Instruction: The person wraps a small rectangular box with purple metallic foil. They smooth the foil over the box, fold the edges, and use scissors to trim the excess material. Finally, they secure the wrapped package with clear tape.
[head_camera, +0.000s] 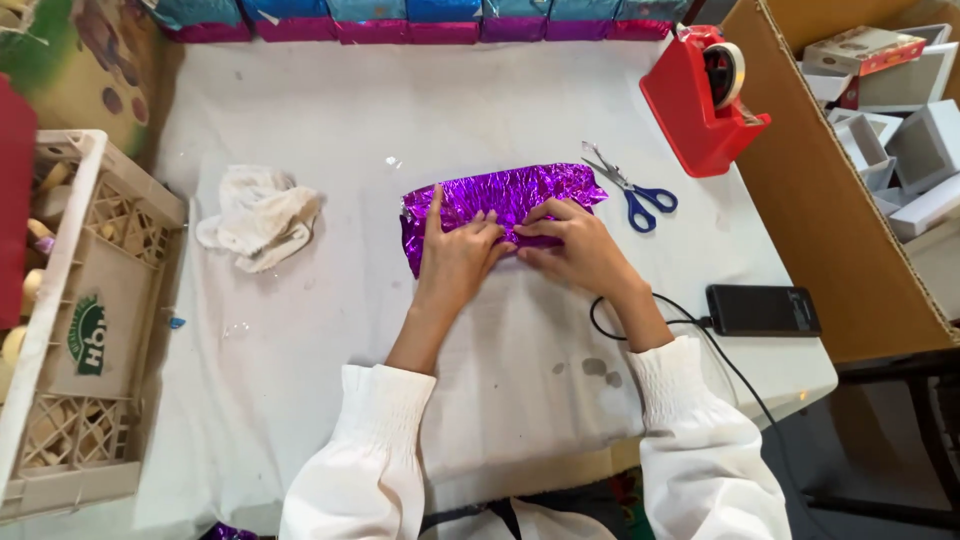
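A box wrapped in crinkled purple foil (500, 195) lies in the middle of the white-covered table (330, 110). My left hand (455, 255) presses flat on its near left part, the forefinger stretched up along the foil. My right hand (580, 245) lies on its near right part, fingers pointing left and pinching the foil's edge. The fingertips of both hands meet at the middle of the near side. Both arms wear white sleeves.
Blue-handled scissors (630, 190) lie just right of the foil, a red tape dispenser (705, 100) beyond them. A crumpled white cloth (260, 215) sits left. A black device with a cable (762, 310) lies right, by a cardboard box of small boxes (890, 110). A plastic crate (80, 320) stands left; wrapped packages (420, 20) line the back.
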